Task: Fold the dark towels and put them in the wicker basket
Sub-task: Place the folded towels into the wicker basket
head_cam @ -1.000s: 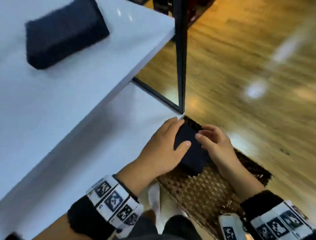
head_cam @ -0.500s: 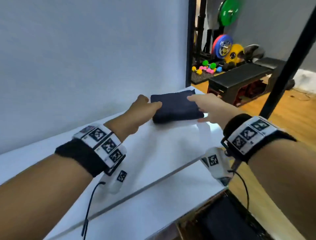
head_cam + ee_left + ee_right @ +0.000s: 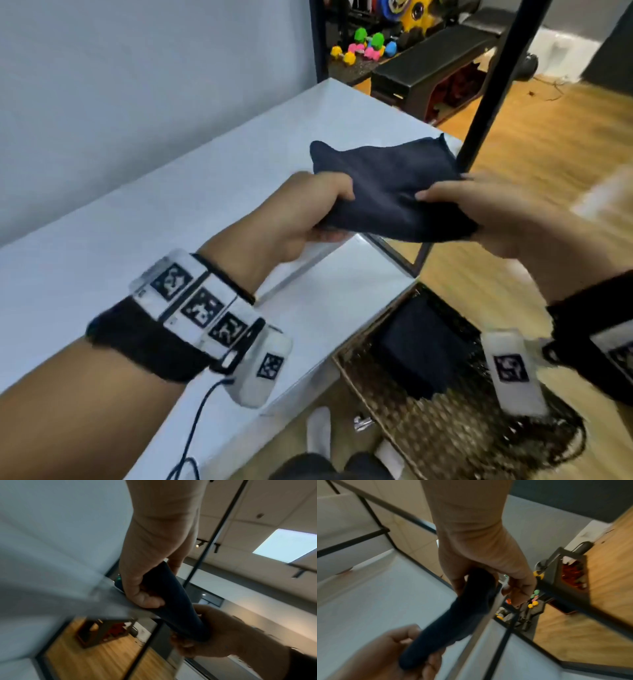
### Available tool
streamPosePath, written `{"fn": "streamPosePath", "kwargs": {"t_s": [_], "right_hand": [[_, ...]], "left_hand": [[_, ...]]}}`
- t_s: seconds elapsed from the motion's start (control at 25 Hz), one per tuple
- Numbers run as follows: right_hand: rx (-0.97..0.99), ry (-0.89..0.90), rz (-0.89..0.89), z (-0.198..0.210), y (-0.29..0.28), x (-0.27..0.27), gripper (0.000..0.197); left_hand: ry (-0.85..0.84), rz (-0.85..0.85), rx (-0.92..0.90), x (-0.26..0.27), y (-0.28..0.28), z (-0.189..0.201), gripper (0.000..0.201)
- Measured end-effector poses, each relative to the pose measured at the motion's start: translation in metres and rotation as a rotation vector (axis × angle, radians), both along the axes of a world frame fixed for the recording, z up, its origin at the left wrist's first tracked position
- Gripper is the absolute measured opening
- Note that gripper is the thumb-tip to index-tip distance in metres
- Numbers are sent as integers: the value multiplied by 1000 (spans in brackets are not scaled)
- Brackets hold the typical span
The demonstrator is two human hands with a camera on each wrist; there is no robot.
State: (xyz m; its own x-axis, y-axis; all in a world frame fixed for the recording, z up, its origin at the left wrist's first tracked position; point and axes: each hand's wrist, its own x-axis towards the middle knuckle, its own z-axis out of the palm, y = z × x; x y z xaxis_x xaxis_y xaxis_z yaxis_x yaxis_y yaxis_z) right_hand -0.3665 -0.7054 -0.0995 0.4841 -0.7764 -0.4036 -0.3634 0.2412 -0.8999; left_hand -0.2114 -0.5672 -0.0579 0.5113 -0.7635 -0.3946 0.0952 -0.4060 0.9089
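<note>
Both hands hold a folded dark towel (image 3: 387, 185) in the air above the far right corner of the white table (image 3: 171, 222). The left hand (image 3: 301, 212) grips the towel's left edge, thumb on top and fingers curled beneath. The right hand (image 3: 486, 212) pinches its right edge the same way. The towel sags a little between them. Down on the floor to the near right, just beside the table, sits the basket (image 3: 428, 435), with another folded towel (image 3: 421, 349) already lying in it.
</note>
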Motion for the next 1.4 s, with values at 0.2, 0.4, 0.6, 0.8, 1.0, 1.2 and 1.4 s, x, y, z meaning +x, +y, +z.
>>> {"fn": "streamPosePath", "kwargs": {"t_s": [0.2, 0.4, 0.6, 0.8, 1.0, 1.2, 1.4], "right_hand": [[388, -226, -330, -85, 35, -129, 29], [581, -86, -585, -231, 65, -188, 29], [454, -45, -655, -344, 57, -156, 55], [431, 153, -615, -422, 56, -149, 68], [334, 357, -548, -443, 47, -147, 67], [391, 403, -448, -452, 42, -136, 71], [220, 437, -477, -426, 44, -138, 76]], "left_hand": [[-126, -399, 80, -100, -4, -81, 33], [-202, -663, 371, -132, -26, -220, 64], [-361, -567, 448, -106, -62, -332, 61], [-818, -783, 335, -104, -69, -400, 62], [-1091, -1200, 396, -114, -65, -437, 74], [-947, -1279, 578, -106, -68, -454, 85], [-932, -1181, 468, -103, -66, -435, 82]]}}
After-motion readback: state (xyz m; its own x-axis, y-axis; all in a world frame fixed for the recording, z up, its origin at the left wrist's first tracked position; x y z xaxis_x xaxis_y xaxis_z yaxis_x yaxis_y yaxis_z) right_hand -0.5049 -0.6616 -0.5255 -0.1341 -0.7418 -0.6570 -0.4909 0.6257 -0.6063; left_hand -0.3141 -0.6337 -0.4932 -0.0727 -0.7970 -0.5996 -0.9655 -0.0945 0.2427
